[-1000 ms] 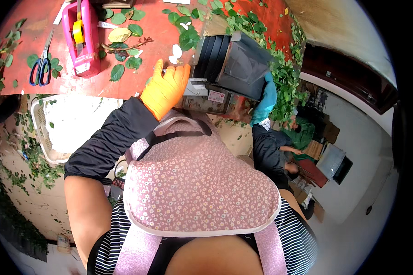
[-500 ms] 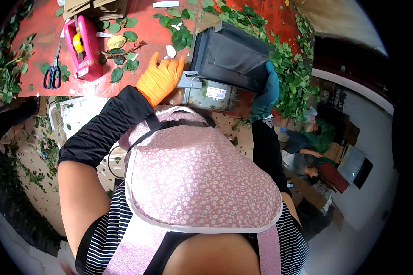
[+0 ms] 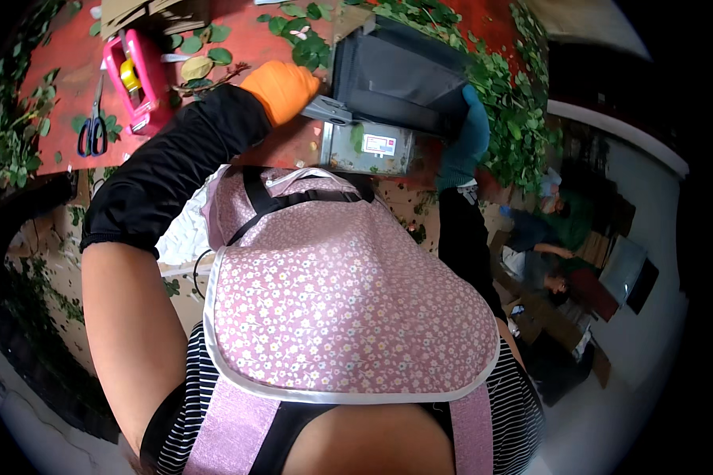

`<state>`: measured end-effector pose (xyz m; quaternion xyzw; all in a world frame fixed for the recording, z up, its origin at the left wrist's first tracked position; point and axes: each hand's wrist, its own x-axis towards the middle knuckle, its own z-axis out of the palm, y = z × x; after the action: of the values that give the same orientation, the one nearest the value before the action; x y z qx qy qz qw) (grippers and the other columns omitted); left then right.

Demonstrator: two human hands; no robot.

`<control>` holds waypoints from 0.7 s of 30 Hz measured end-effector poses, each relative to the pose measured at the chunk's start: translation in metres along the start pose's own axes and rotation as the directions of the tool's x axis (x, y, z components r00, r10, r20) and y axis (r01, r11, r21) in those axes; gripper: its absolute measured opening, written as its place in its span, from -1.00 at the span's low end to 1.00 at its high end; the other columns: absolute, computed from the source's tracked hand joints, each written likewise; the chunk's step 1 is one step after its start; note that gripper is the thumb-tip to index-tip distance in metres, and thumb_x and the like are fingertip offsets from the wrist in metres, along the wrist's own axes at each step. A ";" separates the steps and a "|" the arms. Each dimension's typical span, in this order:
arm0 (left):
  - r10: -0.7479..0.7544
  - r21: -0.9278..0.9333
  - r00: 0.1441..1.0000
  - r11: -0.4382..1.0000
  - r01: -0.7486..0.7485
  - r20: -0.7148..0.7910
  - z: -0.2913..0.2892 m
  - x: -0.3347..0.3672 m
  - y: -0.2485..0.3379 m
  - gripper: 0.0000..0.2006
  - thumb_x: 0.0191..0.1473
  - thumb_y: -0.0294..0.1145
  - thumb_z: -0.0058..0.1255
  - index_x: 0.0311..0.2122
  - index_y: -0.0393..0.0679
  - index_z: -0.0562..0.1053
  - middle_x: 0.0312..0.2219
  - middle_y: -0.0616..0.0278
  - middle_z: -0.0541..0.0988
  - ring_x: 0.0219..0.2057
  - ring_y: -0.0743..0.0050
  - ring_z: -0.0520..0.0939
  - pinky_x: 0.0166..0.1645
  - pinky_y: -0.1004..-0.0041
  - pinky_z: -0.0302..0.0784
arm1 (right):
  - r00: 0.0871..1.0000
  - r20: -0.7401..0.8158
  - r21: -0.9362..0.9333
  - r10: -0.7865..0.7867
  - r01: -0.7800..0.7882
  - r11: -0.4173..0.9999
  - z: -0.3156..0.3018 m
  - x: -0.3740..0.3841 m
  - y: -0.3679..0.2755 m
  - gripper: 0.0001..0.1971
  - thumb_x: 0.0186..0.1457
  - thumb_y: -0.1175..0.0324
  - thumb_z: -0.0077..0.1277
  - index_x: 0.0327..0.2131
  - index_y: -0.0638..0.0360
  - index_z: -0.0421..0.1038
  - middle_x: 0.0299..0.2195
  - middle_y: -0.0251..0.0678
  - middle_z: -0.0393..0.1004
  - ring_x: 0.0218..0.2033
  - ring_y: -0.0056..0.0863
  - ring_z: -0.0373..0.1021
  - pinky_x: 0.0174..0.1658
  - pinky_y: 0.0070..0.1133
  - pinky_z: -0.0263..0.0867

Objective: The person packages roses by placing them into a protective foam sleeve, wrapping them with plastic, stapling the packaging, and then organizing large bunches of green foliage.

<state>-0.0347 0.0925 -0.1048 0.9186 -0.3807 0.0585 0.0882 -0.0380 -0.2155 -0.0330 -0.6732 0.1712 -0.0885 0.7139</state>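
Note:
My left hand [image 3: 281, 89], in an orange glove, is closed around a grey stapler [image 3: 329, 109]. The stapler's front end meets the lower left corner of a black folded wrapper [image 3: 400, 75] with a translucent panel. At the wrapper's right edge, my right hand [image 3: 467, 134] in a blue-green glove grips it; the thumb side shows and the other fingers are mostly hidden. Partly under the wrapper lies a flat grey metal-looking box [image 3: 341, 149] with a white label [image 3: 379, 144].
On the red table [image 3: 55, 150] sit a pink tape dispenser [image 3: 146, 87], scissors [image 3: 92, 134] and cardboard [image 3: 154, 16]. Green leaves [image 3: 503, 127] heap along the right side; more lie scattered at left. Farther right, people [image 3: 543, 253] sit among boxes.
My left hand has turned, its fingers now curled more tightly around the stapler. The wrapper is tilted slightly differently, with my right hand still at its edge. The whole view has shifted a little.

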 end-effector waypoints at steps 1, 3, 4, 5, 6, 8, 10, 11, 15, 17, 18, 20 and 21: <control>0.033 -0.015 0.999 0.999 -0.033 -0.013 -0.008 -0.002 0.000 -0.88 -0.08 -0.34 -0.08 -0.41 -0.10 0.41 -0.54 0.19 0.45 -0.48 0.24 0.54 -0.45 0.30 0.41 | 1.000 0.002 0.004 0.016 -0.016 1.000 0.001 -0.002 0.001 -0.61 0.24 0.18 -0.12 -0.02 0.27 0.43 -0.11 -0.31 0.48 -0.12 -0.51 0.40 -0.02 -0.53 0.33; 0.028 0.125 0.997 0.992 -0.019 -0.068 -0.002 -0.013 0.010 -0.88 -0.07 -0.33 -0.09 -0.41 -0.10 0.41 -0.52 0.20 0.44 -0.50 0.31 0.50 -0.46 0.31 0.39 | 0.999 0.009 0.015 0.040 -0.040 0.999 -0.012 -0.008 0.008 -0.59 0.28 0.19 -0.21 0.04 0.27 0.38 0.04 -0.29 0.40 0.01 -0.46 0.35 0.11 -0.47 0.26; 0.068 0.207 0.987 0.978 -0.036 -0.146 0.003 -0.016 0.012 -0.85 -0.06 -0.34 -0.10 -0.36 -0.10 0.43 -0.49 0.21 0.45 -0.51 0.36 0.47 -0.44 0.33 0.37 | 0.980 0.105 -0.140 -0.171 0.185 0.973 -0.030 -0.006 0.021 -0.58 0.30 0.18 -0.24 0.06 0.27 0.37 0.07 -0.27 0.38 0.03 -0.44 0.34 0.12 -0.45 0.25; 0.081 0.302 0.987 0.953 -0.036 -0.136 -0.001 -0.019 0.015 -0.74 -0.04 -0.33 -0.13 -0.22 -0.15 0.46 -0.44 0.20 0.47 -0.47 0.35 0.50 -0.35 0.37 0.42 | 0.983 0.091 -0.157 -0.159 0.172 0.972 -0.029 -0.006 0.022 -0.58 0.30 0.18 -0.25 0.06 0.27 0.36 0.07 -0.27 0.37 0.03 -0.44 0.34 0.12 -0.45 0.24; 0.114 0.199 0.972 0.977 -0.073 -0.205 -0.008 -0.016 0.006 -0.73 -0.03 -0.35 -0.07 -0.20 -0.17 0.46 -0.45 0.22 0.50 -0.44 0.29 0.54 -0.32 0.34 0.44 | 0.986 0.074 -0.179 -0.149 0.160 0.971 -0.028 -0.007 0.020 -0.58 0.31 0.18 -0.26 0.06 0.27 0.36 0.07 -0.26 0.37 0.04 -0.43 0.33 0.13 -0.45 0.24; 0.008 -0.208 0.997 0.978 -0.023 -0.072 -0.016 -0.017 -0.018 -0.70 -0.02 -0.36 0.03 -0.14 -0.19 0.46 -0.44 0.22 0.55 -0.37 0.24 0.59 -0.26 0.31 0.46 | 0.984 0.072 -0.027 -0.160 0.163 0.986 -0.016 -0.015 0.018 -0.58 0.33 0.16 -0.30 0.04 0.24 0.38 0.00 -0.31 0.41 -0.02 -0.49 0.34 0.07 -0.49 0.24; -0.077 -0.653 0.917 0.679 0.335 0.390 -0.011 -0.022 -0.052 -0.65 0.00 -0.36 0.12 -0.07 -0.18 0.44 -0.39 0.19 0.59 -0.31 0.25 0.61 -0.19 0.29 0.48 | 0.975 0.093 -0.284 -0.201 0.219 0.934 -0.018 -0.009 0.018 -0.56 0.33 0.17 -0.33 0.06 0.26 0.36 0.03 -0.30 0.39 -0.01 -0.48 0.33 0.09 -0.50 0.22; 0.023 -0.838 0.872 0.290 0.462 0.489 0.004 -0.017 -0.073 -0.61 0.02 -0.26 0.21 -0.05 -0.14 0.43 -0.32 0.13 0.62 -0.26 0.23 0.64 -0.16 0.23 0.53 | 0.969 0.101 -0.408 -0.224 0.246 0.879 -0.020 -0.006 0.020 -0.55 0.34 0.17 -0.34 0.08 0.28 0.34 0.04 -0.29 0.38 0.00 -0.47 0.32 0.10 -0.50 0.21; 0.325 -0.508 0.551 -0.213 0.835 0.769 0.014 0.026 -0.120 -0.65 0.10 -0.21 0.13 -0.10 -0.21 0.40 -0.22 0.02 0.59 -0.24 0.13 0.64 -0.13 0.09 0.59 | 0.989 -0.015 -0.287 -0.144 0.134 0.949 -0.012 -0.006 0.020 -0.61 0.30 0.24 -0.26 0.02 0.30 0.40 0.02 -0.30 0.39 -0.01 -0.48 0.32 0.08 -0.50 0.20; 0.449 -0.387 0.503 -0.330 0.861 0.738 0.029 0.048 -0.121 -0.62 0.10 -0.19 0.13 -0.10 -0.27 0.40 -0.18 -0.06 0.57 -0.16 0.03 0.61 -0.06 0.07 0.56 | 0.985 -0.037 -0.374 -0.171 0.145 0.916 -0.016 -0.001 0.021 -0.63 0.28 0.26 -0.22 -0.01 0.31 0.43 0.01 -0.28 0.40 -0.01 -0.47 0.32 0.08 -0.49 0.21; 0.512 -0.409 0.509 -0.304 0.860 0.691 0.035 0.057 -0.125 -0.59 0.11 -0.16 0.12 -0.08 -0.29 0.40 -0.14 -0.13 0.54 -0.11 -0.05 0.58 0.00 0.04 0.52 | 0.986 -0.036 -0.402 -0.162 0.134 0.906 -0.008 -0.001 0.016 -0.63 0.28 0.26 -0.22 -0.01 0.31 0.42 0.02 -0.27 0.41 0.00 -0.47 0.32 0.08 -0.49 0.21; 0.556 -0.423 0.457 -0.199 0.884 0.694 0.032 0.074 -0.133 -0.57 0.12 -0.14 0.10 -0.07 -0.29 0.40 -0.13 -0.14 0.53 -0.11 -0.06 0.58 0.02 0.03 0.51 | 0.976 0.006 -0.429 -0.216 0.198 0.881 -0.012 -0.006 0.017 -0.63 0.28 0.27 -0.23 0.01 0.30 0.41 0.03 -0.25 0.40 0.00 -0.45 0.32 0.08 -0.48 0.21; 0.581 -0.429 0.427 -0.145 0.892 0.693 0.031 0.078 -0.135 -0.57 0.13 -0.13 0.08 -0.06 -0.29 0.40 -0.12 -0.15 0.52 -0.11 -0.06 0.57 0.03 0.02 0.50 | 0.979 -0.008 -0.420 -0.202 0.180 0.890 -0.010 -0.013 0.014 -0.62 0.29 0.27 -0.24 0.01 0.30 0.41 0.03 -0.24 0.40 0.00 -0.44 0.32 0.08 -0.48 0.21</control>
<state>0.1171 0.1266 -0.1377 0.4202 -0.0764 -0.7322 0.5305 -0.0548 -0.2195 -0.0455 -0.8210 0.1373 -0.1370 0.5370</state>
